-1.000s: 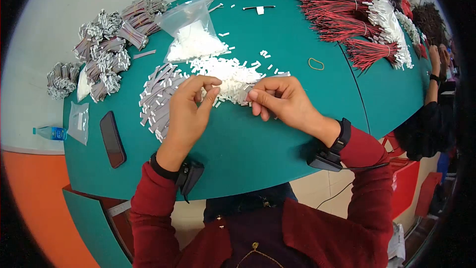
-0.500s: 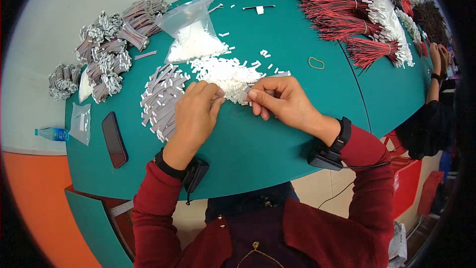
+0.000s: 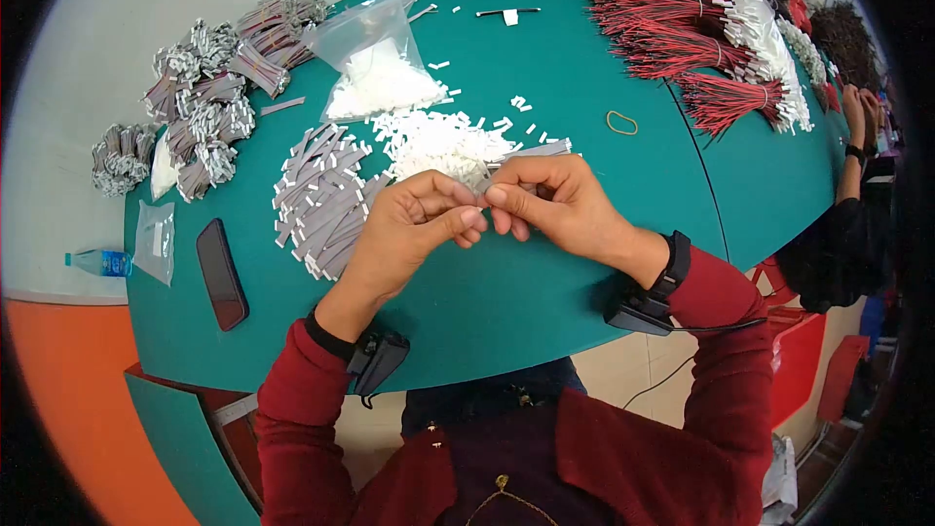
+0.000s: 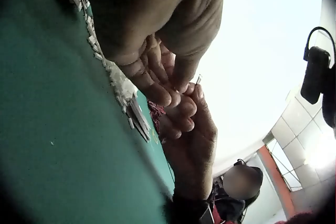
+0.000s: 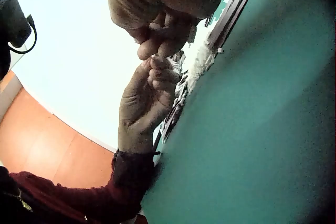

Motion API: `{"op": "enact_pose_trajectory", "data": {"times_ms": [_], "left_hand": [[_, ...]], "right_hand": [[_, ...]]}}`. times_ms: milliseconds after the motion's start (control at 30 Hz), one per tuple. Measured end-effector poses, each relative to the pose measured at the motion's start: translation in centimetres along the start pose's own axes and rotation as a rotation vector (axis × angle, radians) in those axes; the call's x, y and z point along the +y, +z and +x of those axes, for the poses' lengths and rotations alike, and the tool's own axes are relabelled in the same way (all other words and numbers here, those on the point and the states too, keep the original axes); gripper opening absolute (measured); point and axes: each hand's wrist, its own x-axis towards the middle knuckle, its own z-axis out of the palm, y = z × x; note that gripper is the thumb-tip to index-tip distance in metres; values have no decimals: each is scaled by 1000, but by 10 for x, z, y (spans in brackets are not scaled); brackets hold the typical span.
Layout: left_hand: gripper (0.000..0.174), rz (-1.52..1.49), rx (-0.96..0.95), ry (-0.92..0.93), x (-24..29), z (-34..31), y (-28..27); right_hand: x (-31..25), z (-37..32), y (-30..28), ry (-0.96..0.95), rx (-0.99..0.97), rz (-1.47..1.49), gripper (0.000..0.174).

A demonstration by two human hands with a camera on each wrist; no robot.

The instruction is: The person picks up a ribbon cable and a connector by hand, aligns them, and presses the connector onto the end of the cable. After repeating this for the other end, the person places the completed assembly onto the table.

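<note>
Green surface is carrying everything. Red wire bundles are lying along the far right edge and bundled grey ribbon cables at the far left edge. A plastic bag of white parts is sitting toward the far edge. The connector pile is spreading mid-surface, with loose ribbon cable pieces just left of it.

Left hand was dipping into the pile half a second ago. It is now lifting clear and meeting the right hand above the surface, near the pile's near side, fingertips touching.

Right fingers are staying narrow, pinching one grey ribbon cable that is trailing toward the far edge. Left fingers are pinched narrow on what looks like a single white connector, tiny and hard to confirm.

Judging by that, the pick looks done and the two parts are being brought together.
</note>
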Motion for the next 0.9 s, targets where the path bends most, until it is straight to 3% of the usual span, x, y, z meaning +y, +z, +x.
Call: {"op": "enact_pose_trajectory", "data": {"times_ms": [400, 600, 900], "left_hand": [[13, -108, -9, 42, -4, 0, -4], [13, -166, 6, 47, -3, 1, -6], [16, -156, -6, 43, -4, 0, -7]], "right_hand": [[-1, -1, 2, 31, -49, 131, 18], [-4, -1, -2, 120, -55, -2, 18], [5, -1, 1, 41, -113, -35, 19]]}}
